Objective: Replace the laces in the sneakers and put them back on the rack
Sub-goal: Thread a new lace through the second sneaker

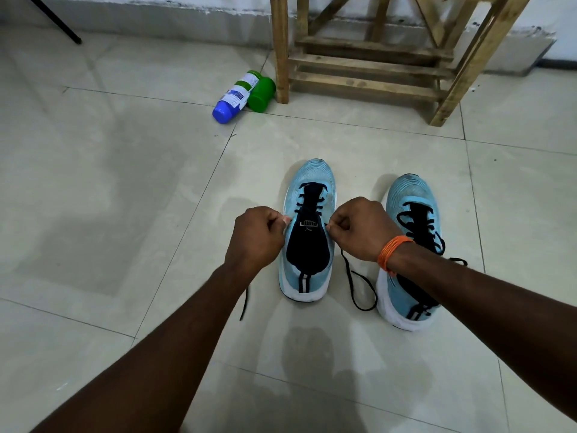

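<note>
Pinching the lace (359, 285), left hand (256, 235) and right hand (362, 226) flank one sneaker (312, 176).

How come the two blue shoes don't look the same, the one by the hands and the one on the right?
The middle sneaker is being worked on: the left hand and right hand each pinch its black lace; the right sneaker is untouched. The middle sneaker's lace crosses only the front eyelets; the right sneaker's looks laced higher. Both are light blue with white soles, toes pointing away.

Left hand (254, 235), right hand (359, 228) pinching black lace (359, 285), left blue sneaker (309, 195)
</note>
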